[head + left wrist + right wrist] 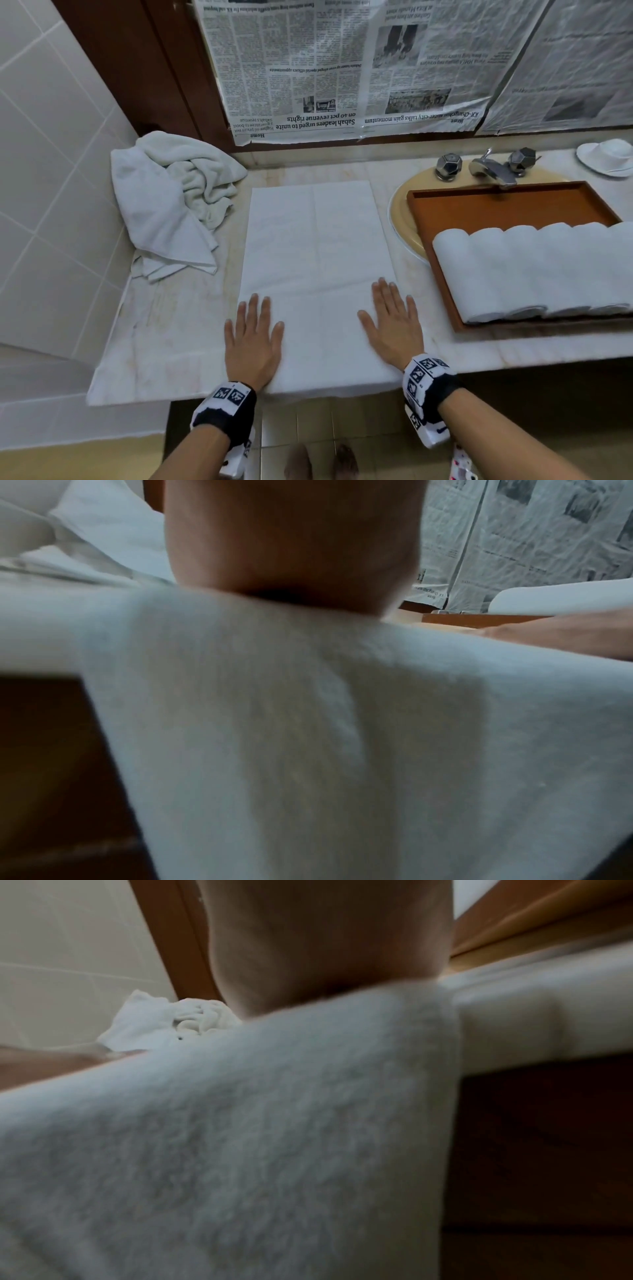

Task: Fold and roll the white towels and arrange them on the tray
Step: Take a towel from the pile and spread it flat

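A white folded towel [315,267] lies flat in a long rectangle on the marble counter [164,329], its near end hanging over the counter's front edge. The left hand [253,339] and right hand [394,322] press palm-down on its near end with fingers straight and spread, gripping nothing. At three o'clock a brown tray [507,209] sits over the sink [400,212], a row of rolled towels [534,270] filling its near half. At ten o'clock a heap of crumpled towels [171,202] rests against the tiled wall. Newspaper [325,68] covers the wall at twelve o'clock.
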Demonstrator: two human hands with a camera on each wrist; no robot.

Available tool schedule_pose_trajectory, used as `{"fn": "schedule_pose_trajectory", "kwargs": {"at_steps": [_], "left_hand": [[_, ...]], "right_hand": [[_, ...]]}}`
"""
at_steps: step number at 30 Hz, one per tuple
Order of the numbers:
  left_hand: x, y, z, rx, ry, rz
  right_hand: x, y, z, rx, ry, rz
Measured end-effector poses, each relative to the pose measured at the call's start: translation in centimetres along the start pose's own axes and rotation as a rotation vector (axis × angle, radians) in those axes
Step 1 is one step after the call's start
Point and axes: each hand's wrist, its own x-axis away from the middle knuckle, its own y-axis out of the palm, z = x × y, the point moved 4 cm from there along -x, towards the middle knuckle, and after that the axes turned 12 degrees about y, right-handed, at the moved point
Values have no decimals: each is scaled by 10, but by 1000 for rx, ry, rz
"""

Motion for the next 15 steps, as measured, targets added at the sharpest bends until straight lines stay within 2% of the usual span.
{"fn": "schedule_pose_trajectory", "kwargs": {"at_steps": [2, 3, 5, 7, 10, 15], "left_hand": [[-6, -5, 1, 32, -27, 5], [-11, -8, 7, 46, -10, 7], [-24, -9, 25, 58, 79, -17], [-37, -3, 46, 39, 177, -72], [-57, 2, 58, -9, 216, -126], [-86, -1, 41, -53, 250, -141]], "right_hand": [[-2, -7, -2, -8, -10, -3], [0, -8, -13, -16, -67, -22], [6, -8, -46, -46, -234, -10], [8, -1, -74, -10, -336, 1], [-5, 5, -92, 21, -311, -33], [-38, -1, -96, 26, -254, -77]]}}
